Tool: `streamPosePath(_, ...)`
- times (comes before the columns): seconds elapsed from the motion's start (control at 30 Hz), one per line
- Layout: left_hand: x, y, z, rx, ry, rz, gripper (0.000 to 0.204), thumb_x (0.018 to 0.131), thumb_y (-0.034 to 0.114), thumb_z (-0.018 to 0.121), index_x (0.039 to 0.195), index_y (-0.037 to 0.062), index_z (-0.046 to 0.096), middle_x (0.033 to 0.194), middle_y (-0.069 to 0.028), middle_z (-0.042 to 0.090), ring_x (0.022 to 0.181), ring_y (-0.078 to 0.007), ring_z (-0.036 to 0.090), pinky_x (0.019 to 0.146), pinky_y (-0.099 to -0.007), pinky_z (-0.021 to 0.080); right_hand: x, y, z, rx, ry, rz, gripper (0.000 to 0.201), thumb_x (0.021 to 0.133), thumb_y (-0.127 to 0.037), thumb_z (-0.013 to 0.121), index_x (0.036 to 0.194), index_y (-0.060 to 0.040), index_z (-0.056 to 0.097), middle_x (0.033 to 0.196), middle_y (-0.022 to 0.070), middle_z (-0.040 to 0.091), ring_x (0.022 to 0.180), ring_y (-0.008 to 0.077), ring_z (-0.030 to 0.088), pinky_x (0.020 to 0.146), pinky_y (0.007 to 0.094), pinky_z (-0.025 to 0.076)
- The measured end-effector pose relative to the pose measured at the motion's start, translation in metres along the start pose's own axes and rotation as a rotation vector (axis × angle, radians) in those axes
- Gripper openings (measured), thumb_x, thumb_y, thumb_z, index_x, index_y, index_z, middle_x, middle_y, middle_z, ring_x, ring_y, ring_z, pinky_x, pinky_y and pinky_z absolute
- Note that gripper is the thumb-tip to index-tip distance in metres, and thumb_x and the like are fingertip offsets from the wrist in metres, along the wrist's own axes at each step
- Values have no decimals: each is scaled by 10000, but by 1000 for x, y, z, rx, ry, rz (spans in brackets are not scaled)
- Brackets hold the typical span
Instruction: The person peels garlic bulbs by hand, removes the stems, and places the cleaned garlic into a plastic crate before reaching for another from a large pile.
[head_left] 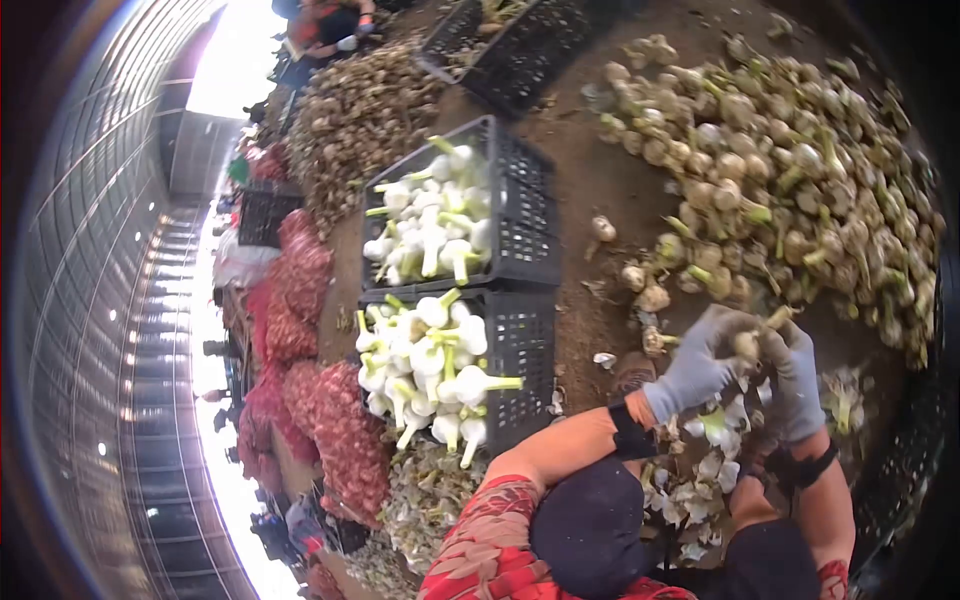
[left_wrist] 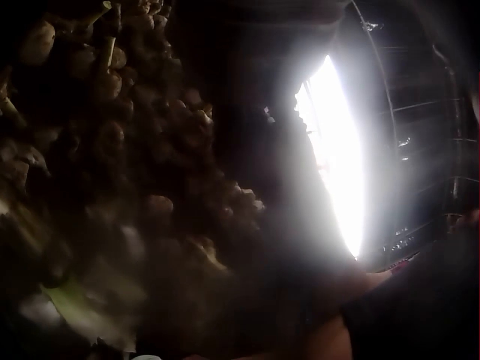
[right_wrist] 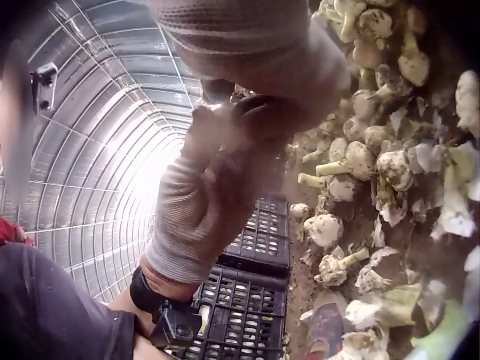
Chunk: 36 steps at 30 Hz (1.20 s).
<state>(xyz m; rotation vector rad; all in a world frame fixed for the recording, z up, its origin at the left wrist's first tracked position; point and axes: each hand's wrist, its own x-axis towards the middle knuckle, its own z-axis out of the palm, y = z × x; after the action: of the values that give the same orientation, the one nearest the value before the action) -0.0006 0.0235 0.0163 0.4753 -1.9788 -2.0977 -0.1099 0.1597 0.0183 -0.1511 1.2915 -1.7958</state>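
Note:
Both hands wear grey-white knit gloves and meet in front of the knees in the head view. My left hand (head_left: 702, 368) curls its fingers around one side of a garlic bulb (head_left: 747, 346). From the other side my right hand (head_left: 797, 375) grips the same bulb, whose cut stem points up and right. In the right wrist view the left hand (right_wrist: 191, 214) reaches up toward the right hand (right_wrist: 247, 45), and the bulb is mostly hidden by the gloves. Peeled skins (head_left: 700, 495) litter the ground below. The left wrist view is very dark.
A large heap of unpeeled garlic (head_left: 780, 170) spreads beyond the hands. To the left stand two black crates (head_left: 525, 215) filled with clean white bulbs. Red mesh sacks (head_left: 340, 430) lie farther left. Another black crate (head_left: 530, 60) and a person (head_left: 335, 25) are at the back.

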Motion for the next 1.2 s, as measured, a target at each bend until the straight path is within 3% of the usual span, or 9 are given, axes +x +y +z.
streamPosePath(0.3, -3, 1, -6, -99, 43, -66, 637, 713, 317, 856, 1214, 10, 609, 1126, -40, 513, 1072, -149, 532, 945, -281, 445, -1, -13, 8, -36, -40, 82, 155, 928, -130, 608, 1014, -4, 631, 784, 9, 644, 575, 63, 577, 501, 206, 453)
streamPosePath(0.67, -3, 11, -15, 452, 53, 389, 549, 823, 350, 748, 1251, 55, 572, 1055, -117, 596, 906, -272, 645, 771, -331, 530, 8, -18, 15, -640, 35, -111, 178, 831, 46, 456, 943, 19, 592, 771, -11, 569, 689, 65, 477, 606, 224, 407)
streamPosePath(0.77, 10, 14, -25, -863, -11, -662, 547, 944, 575, 499, 1099, 64, 617, 802, -26, 641, 639, -150, 645, 579, -259, 559, 11, -16, 16, -781, 5, -191, 179, 817, 46, 448, 943, 38, 576, 789, 25, 562, 733, 92, 472, 649, 249, 418)
streamPosePath(0.87, 15, -27, -33, -1149, -143, -821, 566, 971, 599, 399, 1058, 90, 631, 758, -13, 638, 535, -139, 614, 477, -273, 545, 8, -13, 23, -841, -90, -313, 182, 823, 24, 447, 957, 51, 568, 801, 48, 565, 746, 100, 472, 670, 260, 424)
streamPosePath(0.93, 13, -36, -24, -855, 11, -863, 573, 990, 575, 363, 1158, 78, 594, 974, -61, 657, 785, -178, 671, 699, -284, 582, 8, 5, 16, -549, 54, -114, 185, 841, 1, 444, 962, 46, 576, 825, 39, 573, 741, 96, 470, 674, 248, 417)
streamPosePath(1.0, 14, -34, -10, -605, 279, -132, 575, 996, 513, 427, 1346, 58, 453, 1224, -103, 563, 1132, -192, 574, 966, -295, 478, 12, 13, 9, -486, 97, -23, 191, 916, -34, 445, 1045, -16, 586, 870, 0, 577, 729, 66, 540, 627, 220, 451)
streamPosePath(1.03, 8, -22, -14, -475, 76, -154, 667, 987, 407, 529, 1471, 41, 255, 1355, -107, 445, 1310, -179, 392, 1089, -285, 326, 10, 21, 9, -503, 111, -120, 189, 918, -38, 448, 1044, -17, 587, 878, 5, 587, 747, 79, 546, 654, 234, 456)
streamPosePath(1.07, 0, -19, -12, 155, 154, 27, 672, 968, 311, 597, 1474, 52, 237, 1308, -84, 471, 1231, -161, 454, 1021, -271, 389, 6, 21, 19, -526, 137, -214, 186, 920, -42, 451, 1043, -18, 589, 885, 9, 596, 764, 93, 551, 682, 248, 462)
streamPosePath(1.2, 3, -22, -12, -427, 176, -260, 442, 999, 358, 525, 1305, 42, 483, 1092, -47, 603, 949, -108, 592, 798, -275, 514, -3, 16, 18, -875, -173, -387, 283, 814, 17, 522, 1086, 16, 601, 934, 90, 646, 844, 150, 579, 776, 320, 482)
